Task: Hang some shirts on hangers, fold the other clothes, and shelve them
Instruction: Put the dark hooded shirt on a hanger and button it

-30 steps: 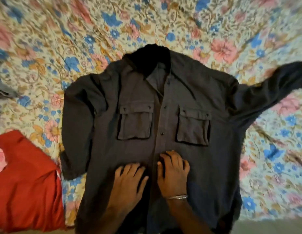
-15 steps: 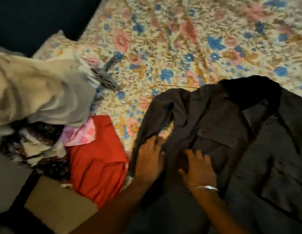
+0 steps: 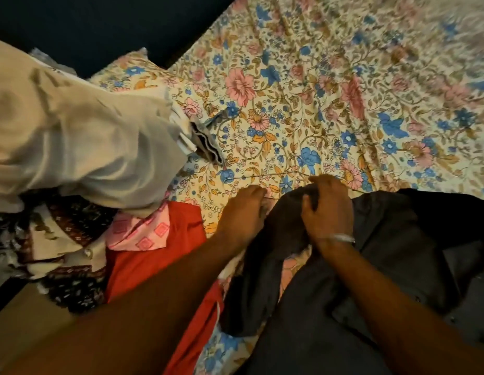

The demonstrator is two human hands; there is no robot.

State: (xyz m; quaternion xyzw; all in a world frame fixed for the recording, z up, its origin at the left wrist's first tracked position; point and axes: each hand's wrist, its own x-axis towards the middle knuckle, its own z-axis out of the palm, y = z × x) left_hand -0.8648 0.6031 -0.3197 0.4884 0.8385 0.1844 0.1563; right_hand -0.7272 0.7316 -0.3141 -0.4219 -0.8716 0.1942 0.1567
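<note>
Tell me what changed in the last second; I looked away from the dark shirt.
Both hands left the shirt's front: the left hand and right hand now grip the dark shirt at its left sleeve, bunching it up. The red garment stayed put.

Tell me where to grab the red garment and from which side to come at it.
Take the red garment by its bare right-hand edge beside the floral bedsheet, coming in from the right and above. Its left side is pinned under the pink patterned cloth and the clothes pile, and the left hand's forearm crosses its lower part. Both hands, left and right, are busy gripping the dark shirt.
</note>
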